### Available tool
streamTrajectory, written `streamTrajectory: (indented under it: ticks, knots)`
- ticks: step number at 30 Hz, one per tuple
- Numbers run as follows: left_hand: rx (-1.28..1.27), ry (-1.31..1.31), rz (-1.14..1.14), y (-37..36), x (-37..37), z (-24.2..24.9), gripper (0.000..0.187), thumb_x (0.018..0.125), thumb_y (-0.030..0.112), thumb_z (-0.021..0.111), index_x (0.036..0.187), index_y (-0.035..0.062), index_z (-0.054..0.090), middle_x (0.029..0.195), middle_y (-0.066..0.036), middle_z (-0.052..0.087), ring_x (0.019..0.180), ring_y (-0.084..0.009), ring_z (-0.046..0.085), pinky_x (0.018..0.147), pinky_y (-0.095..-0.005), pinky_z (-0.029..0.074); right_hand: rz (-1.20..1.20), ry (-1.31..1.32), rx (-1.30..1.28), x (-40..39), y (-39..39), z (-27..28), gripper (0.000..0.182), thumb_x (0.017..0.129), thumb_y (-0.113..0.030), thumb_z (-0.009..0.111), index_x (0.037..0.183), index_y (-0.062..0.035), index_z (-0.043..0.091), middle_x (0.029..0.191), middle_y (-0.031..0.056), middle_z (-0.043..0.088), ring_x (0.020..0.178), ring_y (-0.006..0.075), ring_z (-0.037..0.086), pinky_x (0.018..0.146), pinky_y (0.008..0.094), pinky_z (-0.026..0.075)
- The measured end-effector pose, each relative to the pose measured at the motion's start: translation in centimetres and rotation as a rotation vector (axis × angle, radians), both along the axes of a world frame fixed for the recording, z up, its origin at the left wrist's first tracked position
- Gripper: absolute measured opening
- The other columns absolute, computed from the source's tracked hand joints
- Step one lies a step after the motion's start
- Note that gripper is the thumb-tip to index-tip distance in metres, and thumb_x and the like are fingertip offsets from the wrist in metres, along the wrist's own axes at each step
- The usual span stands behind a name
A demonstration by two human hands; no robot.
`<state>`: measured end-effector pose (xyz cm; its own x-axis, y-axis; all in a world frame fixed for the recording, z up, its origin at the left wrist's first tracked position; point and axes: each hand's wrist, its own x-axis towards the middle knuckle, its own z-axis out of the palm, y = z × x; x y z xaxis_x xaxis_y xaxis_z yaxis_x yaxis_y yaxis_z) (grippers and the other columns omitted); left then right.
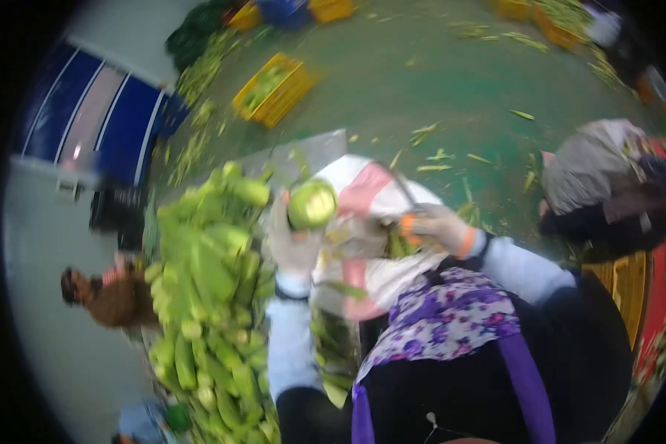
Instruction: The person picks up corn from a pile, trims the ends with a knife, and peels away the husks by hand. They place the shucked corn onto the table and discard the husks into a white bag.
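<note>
My gloved left hand (292,240) is closed around a green ear of corn (312,206), whose pale cut end faces me. To the right, my gloved right hand (444,228) grips a knife (401,183) by its orange handle, the blade pointing up and left, apart from the corn. Below both hands, a white and pink sack (351,277) is spread open with husk scraps inside. Just left of my left hand rises a large heap of unhusked corn (214,274). Both hands are slightly blurred.
A yellow crate (283,109) holding corn stands ahead on the green floor (407,81), where husk scraps lie scattered. Two people, one in brown (122,297), are beyond the heap. On the right are a grey sack (588,174) and another yellow crate (620,285).
</note>
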<state>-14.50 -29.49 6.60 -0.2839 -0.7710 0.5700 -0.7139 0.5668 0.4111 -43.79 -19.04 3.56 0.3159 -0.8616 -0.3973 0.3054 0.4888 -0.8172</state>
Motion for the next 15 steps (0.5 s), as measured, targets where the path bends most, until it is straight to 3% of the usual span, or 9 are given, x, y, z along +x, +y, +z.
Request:
streamTrajectory:
  ticks: [1,2,3,4,6,7,9,12,15]
  knots:
    - [-0.108,-0.056,-0.057,1.4,-1.9,0.6,0.07,0.078,0.026,0.08,0.136,0.0014,0.051,0.134,-0.022,0.057,0.122,-0.0404,0.056,0.103,-0.0468,0.046,-0.063,-0.239,-0.032,0.4,-1.5,-1.0,0.023,0.091,-0.023,0.063,0.108,-0.0064,0.065,0.098,0.0025,0.065,0.083,0.0121,0.062,0.07,0.0302,0.049]
    - [-0.228,-0.101,-0.14,3.2,-3.5,1.6,0.063,0.08,0.022,0.076,0.136,0.0029,0.052,0.134,-0.023,0.056,0.124,-0.0429,0.054,0.103,-0.0493,0.046,-0.06,-0.303,0.059,0.5,-2.8,-4.2,0.03,0.089,-0.022,0.066,0.114,-0.0058,0.064,0.101,0.0038,0.065,0.093,0.0131,0.063,0.076,0.031,0.051]
    - [-0.281,-0.218,-0.121,5.1,-5.1,2.0,0.059,0.082,0.026,0.075,0.134,0.0083,0.054,0.141,-0.022,0.05,0.127,-0.0451,0.05,0.103,-0.0544,0.045,-0.213,0.044,-0.544,-0.4,-2.3,2.6,0.035,0.09,-0.023,0.065,0.119,-0.004,0.062,0.11,0.0096,0.068,0.1,0.0213,0.066,0.081,0.0337,0.052]
    - [-0.328,-0.202,-0.173,6.4,-6.4,1.2,0.064,0.084,0.034,0.073,0.142,0.0172,0.049,0.145,-0.018,0.047,0.131,-0.0453,0.047,0.107,-0.0548,0.042,-0.184,0.463,-0.645,-1.5,-1.7,2.7,0.039,0.09,-0.028,0.063,0.12,-0.0035,0.062,0.111,0.0146,0.067,0.101,0.0275,0.066,0.085,0.0333,0.052]
    - [-0.324,-0.422,-0.217,8.3,-6.8,-1.8,0.07,0.079,0.03,0.077,0.142,0.0179,0.048,0.146,-0.019,0.044,0.132,-0.0457,0.045,0.107,-0.0555,0.042,-0.153,0.76,-0.766,-1.4,-1.3,3.3,0.041,0.09,-0.031,0.065,0.121,-0.0046,0.063,0.111,0.0139,0.069,0.102,0.0262,0.066,0.087,0.0321,0.052]
    - [-0.297,-0.404,-0.223,9.1,-6.9,-2.6,0.072,0.078,0.028,0.078,0.143,0.0167,0.048,0.145,-0.02,0.044,0.132,-0.0445,0.045,0.106,-0.055,0.042,-0.146,0.91,-0.821,-1.2,-0.9,3.6,0.043,0.09,-0.033,0.066,0.122,-0.0051,0.063,0.11,0.0136,0.07,0.102,0.0255,0.067,0.088,0.0315,0.052]
    - [-0.217,-0.365,-0.21,10.6,-7.4,-4.3,0.077,0.075,0.023,0.079,0.144,0.0143,0.046,0.144,-0.022,0.044,0.132,-0.042,0.045,0.106,-0.0539,0.042,-0.094,0.533,-0.551,-0.4,-0.9,-0.1,0.044,0.09,-0.033,0.068,0.123,-0.0044,0.063,0.112,0.0122,0.07,0.104,0.023,0.065,0.09,0.0312,0.05]
    - [0.265,0.183,0.063,11.3,-6.9,-9.6,0.058,0.089,0.033,0.069,0.137,0.0068,0.049,0.137,-0.021,0.048,0.119,-0.0342,0.057,0.096,-0.0476,0.051,-0.046,-0.077,-0.104,0.7,0.2,-5.6,0.046,0.09,-0.033,0.07,0.125,-0.0033,0.062,0.115,0.01,0.069,0.108,0.0191,0.062,0.094,0.0309,0.048]
    - [0.711,0.604,0.047,12.3,-7.6,-11.4,0.058,0.09,0.033,0.068,0.138,0.0065,0.049,0.136,-0.02,0.049,0.118,-0.0337,0.057,0.096,-0.0469,0.051,0.002,-0.33,0.024,1.0,0.9,-6.4,0.05,0.091,-0.035,0.07,0.127,-0.0019,0.061,0.114,0.0087,0.069,0.106,0.0145,0.062,0.092,0.0294,0.048]
